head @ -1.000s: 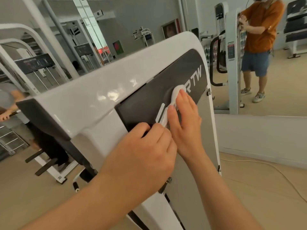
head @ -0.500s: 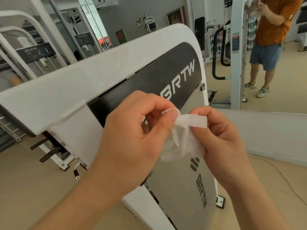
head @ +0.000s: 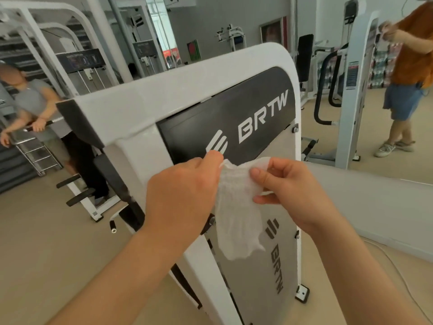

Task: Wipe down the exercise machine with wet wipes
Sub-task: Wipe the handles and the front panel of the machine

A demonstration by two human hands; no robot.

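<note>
A: The fingers (head: 212,159) of the left hand (head: 182,195): what have they got?

B: They pinch the upper left corner of a thin, crumpled white wet wipe (head: 236,219). The right hand (head: 297,193) grips the wipe's upper right edge between its thumb and curled fingers (head: 281,166). Both hands grasp the wipe, and its top edge is drawn out between them.

A: And the rest of the wipe?

B: It hangs loose below the hands, in the air. I cannot tell whether it touches the machine behind it.

A: Which machine?

B: A tall white-framed exercise machine (head: 187,90) with a rounded top right corner. Its glossy black upper panel (head: 246,109) bears "BRTW" in white letters and a striped logo. The hands are just below that logo. Under the panel is a pale grey flat shield (head: 284,273) with the same letters in dark grey running downward, and the wipe's lower end hangs in front of this shield.

A: What else is around?

B: The floor (head: 46,242) is beige, and a thin white cable (head: 398,273) lies along it at the right. On the left, well apart, a person in a grey shirt (head: 35,102) leans on a bar of another white machine. At the right a mirror (head: 398,141) shows a person in an orange shirt (head: 414,50) and blue shorts, hands raised together at chest height.
</note>
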